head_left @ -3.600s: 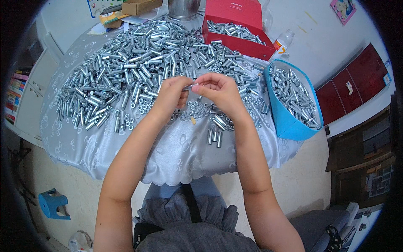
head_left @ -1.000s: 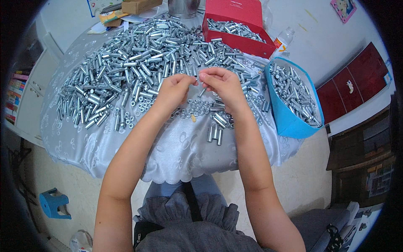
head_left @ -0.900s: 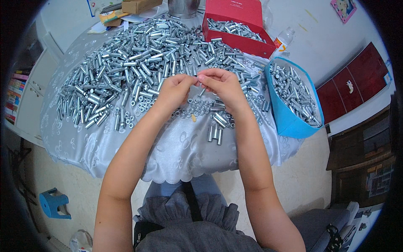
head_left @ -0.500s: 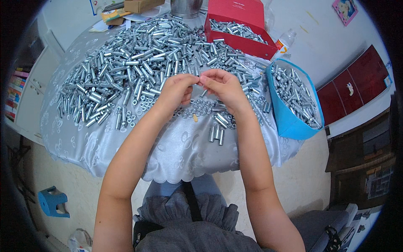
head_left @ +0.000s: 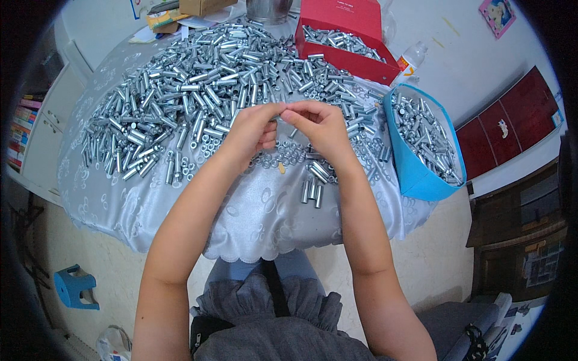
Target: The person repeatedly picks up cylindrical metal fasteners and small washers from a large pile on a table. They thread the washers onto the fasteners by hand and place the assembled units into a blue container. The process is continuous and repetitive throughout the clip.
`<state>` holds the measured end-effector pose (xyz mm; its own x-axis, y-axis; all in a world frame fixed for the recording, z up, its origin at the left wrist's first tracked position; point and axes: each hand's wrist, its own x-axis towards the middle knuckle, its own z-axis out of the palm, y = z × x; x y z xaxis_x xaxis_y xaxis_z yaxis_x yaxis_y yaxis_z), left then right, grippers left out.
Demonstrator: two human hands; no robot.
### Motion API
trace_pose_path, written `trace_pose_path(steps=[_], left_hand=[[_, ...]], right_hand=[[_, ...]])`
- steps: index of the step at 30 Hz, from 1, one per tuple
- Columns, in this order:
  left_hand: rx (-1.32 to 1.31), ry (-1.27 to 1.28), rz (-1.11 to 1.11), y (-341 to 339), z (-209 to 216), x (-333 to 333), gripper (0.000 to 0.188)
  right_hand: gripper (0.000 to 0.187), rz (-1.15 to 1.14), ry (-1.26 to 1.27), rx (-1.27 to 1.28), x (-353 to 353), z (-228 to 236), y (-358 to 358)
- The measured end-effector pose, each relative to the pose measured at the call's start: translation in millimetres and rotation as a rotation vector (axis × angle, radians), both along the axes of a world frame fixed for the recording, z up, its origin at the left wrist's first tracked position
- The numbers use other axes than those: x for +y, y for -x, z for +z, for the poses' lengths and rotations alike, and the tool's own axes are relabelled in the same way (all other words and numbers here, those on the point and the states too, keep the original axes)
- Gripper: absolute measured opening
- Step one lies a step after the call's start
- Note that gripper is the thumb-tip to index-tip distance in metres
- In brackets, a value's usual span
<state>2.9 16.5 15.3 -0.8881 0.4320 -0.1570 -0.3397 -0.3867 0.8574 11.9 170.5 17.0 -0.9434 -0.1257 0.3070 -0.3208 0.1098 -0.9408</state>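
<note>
Metal part (head_left: 282, 114), pinched by left hand (head_left: 250, 129) and right hand (head_left: 322, 127), axis hidden

The left hand (head_left: 250, 132) and right hand (head_left: 322, 127), slightly parted a second earlier, came together fingertip to fingertip, nearer twelve o'clock than at first.

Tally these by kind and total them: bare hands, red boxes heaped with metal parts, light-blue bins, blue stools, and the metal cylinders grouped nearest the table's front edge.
Hands: 2 (left hand, right hand)
Red box: 1
Light-blue bin: 1
Blue stool: 1
Metal cylinders grouped nearest the front edge: 3
Total: 8
</note>
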Motion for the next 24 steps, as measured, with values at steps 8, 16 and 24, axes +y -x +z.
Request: trace_pose_path(steps=[8,16,24], left_hand=[[0.092,0.097,-0.008,-0.6,0.7,2.0,0.031],[-0.016,0.063,0.071,0.1,6.7,0.8,0.024],[-0.027,0.026,0.089,4.7,-1.9,-3.3,0.022]], right_hand=[[0.020,0.025,0.031,-0.016,-1.8,2.7,-2.9],[0.019,-0.164,-0.062,-0.017,15.3,5.1,1.4],[0.028,-0.008,-0.716,0.054,6.4,-5.1,-8.2]])
